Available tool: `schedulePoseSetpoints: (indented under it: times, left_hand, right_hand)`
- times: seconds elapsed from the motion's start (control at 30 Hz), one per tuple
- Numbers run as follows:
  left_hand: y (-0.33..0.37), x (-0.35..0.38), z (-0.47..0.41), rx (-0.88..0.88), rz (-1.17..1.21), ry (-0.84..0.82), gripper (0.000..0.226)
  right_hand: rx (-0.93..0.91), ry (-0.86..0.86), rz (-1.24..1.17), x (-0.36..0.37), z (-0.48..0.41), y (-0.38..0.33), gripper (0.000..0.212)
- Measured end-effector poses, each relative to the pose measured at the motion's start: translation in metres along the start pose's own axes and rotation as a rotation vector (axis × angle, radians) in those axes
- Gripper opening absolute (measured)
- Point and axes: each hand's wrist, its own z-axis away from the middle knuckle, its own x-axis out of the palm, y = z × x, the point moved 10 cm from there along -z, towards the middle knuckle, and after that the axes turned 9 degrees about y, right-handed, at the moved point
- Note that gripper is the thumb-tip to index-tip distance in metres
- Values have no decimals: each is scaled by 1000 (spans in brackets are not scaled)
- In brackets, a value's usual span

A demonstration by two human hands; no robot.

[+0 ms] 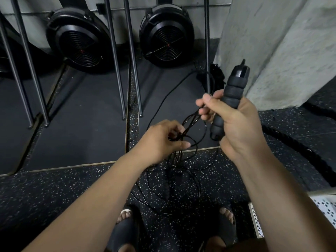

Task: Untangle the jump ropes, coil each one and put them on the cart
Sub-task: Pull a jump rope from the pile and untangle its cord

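My right hand (234,122) grips a black ribbed foam jump-rope handle (231,95), held upright, and its fingertips also pinch several thin black cord strands. My left hand (161,140) pinches the tangled bunch of jump-rope cords (181,130) lower down, between the two hands. More loops of cord (174,186) hang from the bunch and lie on the speckled floor in front of my feet. One strand (169,95) trails away across the dark mat towards the back.
Two black fan-wheel machines (80,40) (167,35) stand at the back behind slanted metal rails (118,70). A concrete pillar (281,51) rises at right. A thick black battle rope (294,142) lies on the floor at right. A perforated white edge (256,220) shows lower right.
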Motion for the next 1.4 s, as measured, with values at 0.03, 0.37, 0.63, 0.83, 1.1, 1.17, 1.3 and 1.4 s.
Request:
schedulePoseSetpoints:
  times: [0.03,0.37,0.63,0.83,1.1,1.17,1.3,1.4]
  left_hand:
    - [-2,3,2,-33,-17,-39,41]
    - [3,16,7,16,-66,-101,13]
    - [31,17,12,226,-43,-104,12]
    - [21,1,6,145,36,-54,19]
    - [-13,2,2,-18,-20,-90,13]
    - [-14,5,1,-3,-19,-75,17]
    - [-18,6,-4,86,-54,16,28]
    - [-20,4,-5,146,-82,91,48]
  right_hand:
    - [0,11,-13,-2,-1,-1,15]
    - [50,21,-75,-6,-5,3,16]
    - [32,-35,517,-18,-11,24,20]
    - [55,8,797,-34,-14,35,13]
    - [32,114,244,-23,-14,15,14]
    - [-3,118,219,-22,-13,12,14]
    - [-19,119,147,-19,-11,9,17]
    - [-42,83,142,-14,-8,4,15]
